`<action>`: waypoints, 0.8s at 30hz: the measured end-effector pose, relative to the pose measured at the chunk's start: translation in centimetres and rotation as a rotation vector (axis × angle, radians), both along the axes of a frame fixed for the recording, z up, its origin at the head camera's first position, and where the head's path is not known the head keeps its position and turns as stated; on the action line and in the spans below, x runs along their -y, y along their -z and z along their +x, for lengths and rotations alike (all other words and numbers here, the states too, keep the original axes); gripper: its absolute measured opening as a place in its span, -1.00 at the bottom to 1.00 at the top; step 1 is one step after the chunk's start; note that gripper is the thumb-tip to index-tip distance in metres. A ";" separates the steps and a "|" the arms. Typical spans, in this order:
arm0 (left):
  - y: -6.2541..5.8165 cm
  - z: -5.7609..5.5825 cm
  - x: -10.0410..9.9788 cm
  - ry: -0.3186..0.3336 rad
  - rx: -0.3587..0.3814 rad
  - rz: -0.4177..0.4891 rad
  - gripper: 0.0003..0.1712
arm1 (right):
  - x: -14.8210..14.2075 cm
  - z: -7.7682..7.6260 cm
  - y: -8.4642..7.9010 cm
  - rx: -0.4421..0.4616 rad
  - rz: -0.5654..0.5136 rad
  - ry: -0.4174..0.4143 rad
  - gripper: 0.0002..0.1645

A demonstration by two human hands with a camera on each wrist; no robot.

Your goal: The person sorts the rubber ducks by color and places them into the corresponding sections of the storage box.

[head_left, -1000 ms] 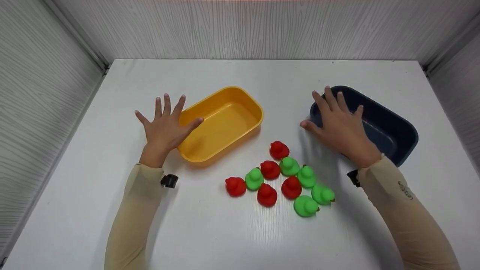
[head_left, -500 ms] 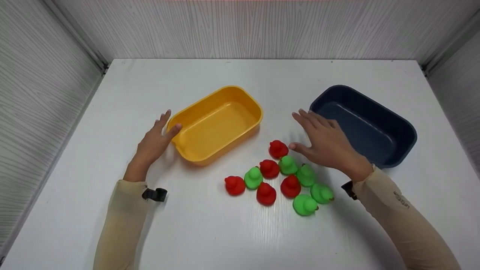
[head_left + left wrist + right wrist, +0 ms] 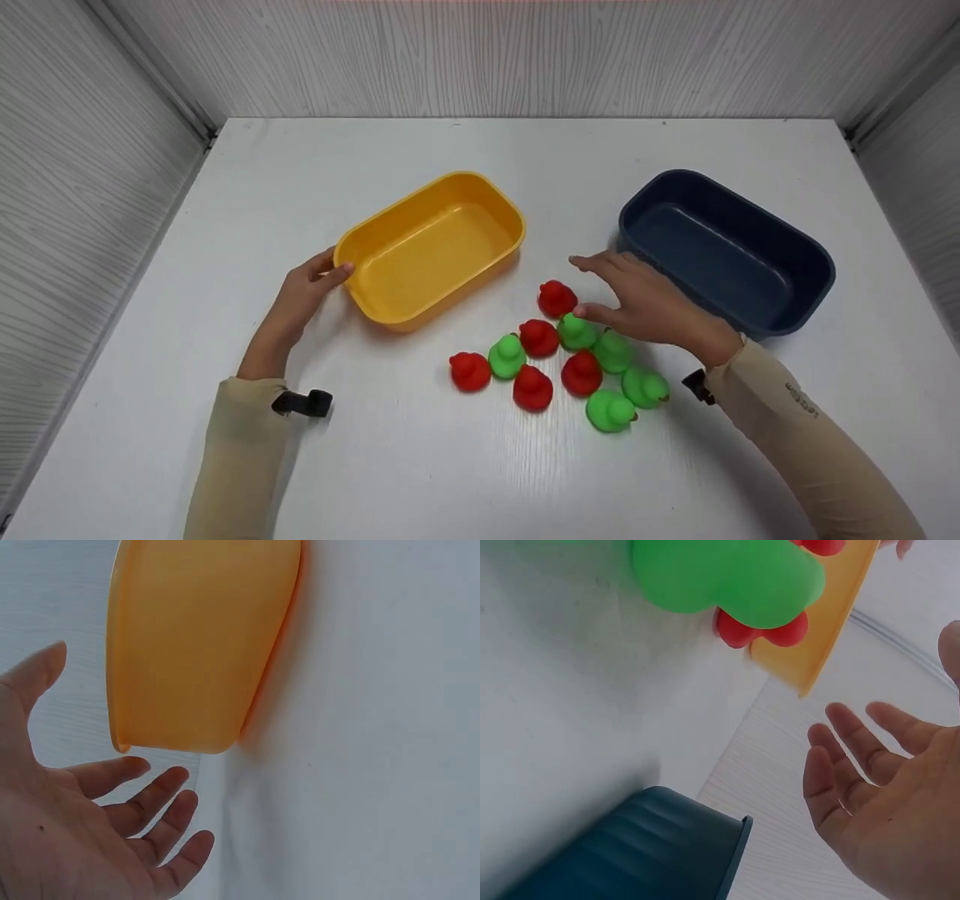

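five red ducks (image 3: pixel 538 339), five green ducks (image 3: pixel 508 357), two trays (image 3: pixel 435 259), left grip (image 3: pixel 301 296) and right grip (image 3: pixel 646 304) both spread

The yellow tub (image 3: pixel 433 259) looks like smooth, faintly glossy plastic.

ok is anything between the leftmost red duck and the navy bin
Yes: in the head view, a green duck, another red duck, a second green duck and the right hand lie between them.
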State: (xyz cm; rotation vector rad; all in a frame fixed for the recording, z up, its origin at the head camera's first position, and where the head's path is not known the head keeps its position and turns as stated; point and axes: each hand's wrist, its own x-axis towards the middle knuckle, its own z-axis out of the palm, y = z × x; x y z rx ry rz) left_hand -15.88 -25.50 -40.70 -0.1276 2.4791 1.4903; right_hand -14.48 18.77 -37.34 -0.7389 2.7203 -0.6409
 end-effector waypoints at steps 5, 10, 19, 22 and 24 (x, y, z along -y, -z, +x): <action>0.3 0.3 0.3 -0.033 0.013 -0.036 -0.18 | -0.1 0.0 0.3 0.057 0.007 -0.044 -0.27; 0.3 0.5 0.5 -0.043 0.030 -0.072 -0.14 | -0.2 0.0 0.8 0.070 0.010 -0.083 -0.29; 0.6 0.7 1.0 -0.031 0.041 -0.006 -0.20 | -0.2 -0.1 1.3 0.116 0.024 -0.119 -0.39; 0.8 0.7 1.2 -0.016 0.029 0.005 -0.21 | -0.2 -0.1 1.4 0.137 0.037 -0.114 -0.44; 0.9 0.7 1.3 -0.006 0.020 0.010 -0.20 | -0.2 -0.1 1.5 0.157 0.045 -0.100 -0.46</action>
